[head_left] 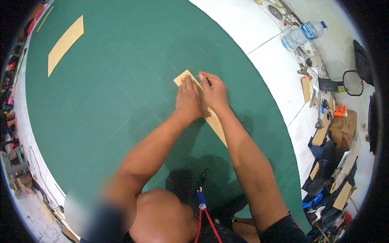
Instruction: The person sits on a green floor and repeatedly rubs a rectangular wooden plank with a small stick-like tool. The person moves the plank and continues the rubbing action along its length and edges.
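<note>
A long, narrow tan cardboard strip (pixel 218 128) lies slantwise on the green mat (pixel 101 101). My left hand (pixel 189 99) rests flat on its upper part with the fingers stretched out, pressing it down. Close beside it on the right, my right hand (pixel 215 92) is closed in a pinch at the strip's right edge. A thin brownish stick-like thing (pixel 210 77) shows at the fingertips of that hand; its kind is too small to tell. Part of the strip is hidden beneath the left hand.
Another tan cardboard piece (pixel 65 45), curved in this view, lies at the far left, near a thin tan sliver (pixel 44 19). Along the right wall are a water bottle (pixel 304 35), a cardboard box (pixel 344 127), tools and scraps. A red cord (pixel 210 224) hangs in front of me.
</note>
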The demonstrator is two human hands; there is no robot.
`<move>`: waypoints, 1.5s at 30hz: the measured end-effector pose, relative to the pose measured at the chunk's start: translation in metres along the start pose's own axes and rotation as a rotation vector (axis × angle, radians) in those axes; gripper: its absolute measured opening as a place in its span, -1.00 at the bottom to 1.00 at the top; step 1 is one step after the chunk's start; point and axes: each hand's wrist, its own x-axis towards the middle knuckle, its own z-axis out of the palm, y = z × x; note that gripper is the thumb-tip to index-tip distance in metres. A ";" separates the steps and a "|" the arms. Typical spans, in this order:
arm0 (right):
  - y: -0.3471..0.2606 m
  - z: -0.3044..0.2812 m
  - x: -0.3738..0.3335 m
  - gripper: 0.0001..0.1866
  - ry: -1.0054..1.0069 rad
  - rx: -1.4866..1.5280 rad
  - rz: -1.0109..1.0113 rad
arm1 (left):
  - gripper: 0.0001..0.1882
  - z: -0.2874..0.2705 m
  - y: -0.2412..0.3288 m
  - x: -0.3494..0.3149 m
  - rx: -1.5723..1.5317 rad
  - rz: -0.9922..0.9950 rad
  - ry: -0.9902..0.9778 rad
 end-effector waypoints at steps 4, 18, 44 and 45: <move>-0.010 0.021 0.018 -0.67 0.033 0.090 0.090 | 0.50 0.011 -0.003 -0.002 -0.032 0.032 0.068; -0.016 0.026 0.020 -0.73 0.000 -0.114 -0.033 | 0.27 0.010 -0.004 -0.004 -0.159 0.058 0.172; 0.034 -0.059 -0.164 -0.75 0.242 -0.085 0.289 | 0.42 0.012 -0.003 0.000 -0.048 0.041 0.117; 0.039 -0.070 -0.181 -0.75 0.263 -0.090 0.313 | 0.42 0.011 -0.004 0.000 -0.033 0.035 0.115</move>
